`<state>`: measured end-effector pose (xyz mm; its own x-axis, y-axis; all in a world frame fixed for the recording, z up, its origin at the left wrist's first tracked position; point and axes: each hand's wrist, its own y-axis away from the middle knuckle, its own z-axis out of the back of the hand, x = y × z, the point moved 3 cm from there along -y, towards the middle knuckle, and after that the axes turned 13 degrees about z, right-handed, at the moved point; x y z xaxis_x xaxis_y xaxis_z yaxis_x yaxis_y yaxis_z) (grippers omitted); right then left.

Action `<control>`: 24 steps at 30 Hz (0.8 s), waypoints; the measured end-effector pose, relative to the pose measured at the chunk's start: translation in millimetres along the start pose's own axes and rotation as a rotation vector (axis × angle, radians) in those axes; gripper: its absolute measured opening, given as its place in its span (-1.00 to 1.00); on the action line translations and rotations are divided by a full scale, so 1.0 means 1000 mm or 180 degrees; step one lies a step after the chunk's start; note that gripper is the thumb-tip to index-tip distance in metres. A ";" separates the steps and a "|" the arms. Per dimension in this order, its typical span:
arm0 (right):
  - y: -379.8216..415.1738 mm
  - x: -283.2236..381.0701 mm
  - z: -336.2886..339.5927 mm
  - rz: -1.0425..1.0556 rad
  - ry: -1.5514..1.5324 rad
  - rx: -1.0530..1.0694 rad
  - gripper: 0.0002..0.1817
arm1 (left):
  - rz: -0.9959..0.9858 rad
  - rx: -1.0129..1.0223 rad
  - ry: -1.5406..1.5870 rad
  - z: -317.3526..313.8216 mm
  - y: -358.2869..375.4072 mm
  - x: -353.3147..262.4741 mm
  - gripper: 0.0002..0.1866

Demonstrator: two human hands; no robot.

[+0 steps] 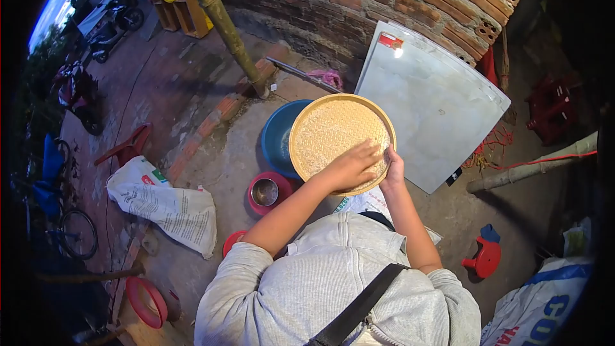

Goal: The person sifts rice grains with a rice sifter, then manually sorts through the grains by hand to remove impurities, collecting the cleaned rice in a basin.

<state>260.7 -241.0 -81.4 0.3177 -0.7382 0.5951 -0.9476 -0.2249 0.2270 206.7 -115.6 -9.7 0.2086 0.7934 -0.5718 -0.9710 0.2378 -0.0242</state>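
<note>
A round woven tray (333, 129) with a pale rim is held in front of the body, with a thin scatter of light grains on it. My left hand (355, 168) lies over the tray's lower right part, fingers spread on its surface. Gripping the rim at the right is my right hand (394, 170), thumb up along the edge. Partly beneath the tray is a blue basin (277, 138). Below that basin, a metal bowl (264, 192) sits inside a pink-red basin (282, 185).
A grey-white panel (435, 109) leans by the brick wall (359, 0). White sacks (170, 205) lie left and lower right. A red stool (483, 257) stands right, a red basin (146, 301) lower left. A bamboo pole (224, 25) rises ahead; motorbikes (80, 96) are far left.
</note>
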 end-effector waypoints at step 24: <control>-0.010 -0.038 0.010 -0.0156 0.0309 -0.0147 -0.55 | 0.2806 -0.2249 0.1713 0.032 0.198 0.195 -0.86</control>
<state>258.1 -217.0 -113.9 0.3675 -0.6614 0.6538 -0.9290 -0.2278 0.2917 59.1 104.5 -99.9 -0.4561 0.1606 -0.8753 -0.6408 -0.7418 0.1977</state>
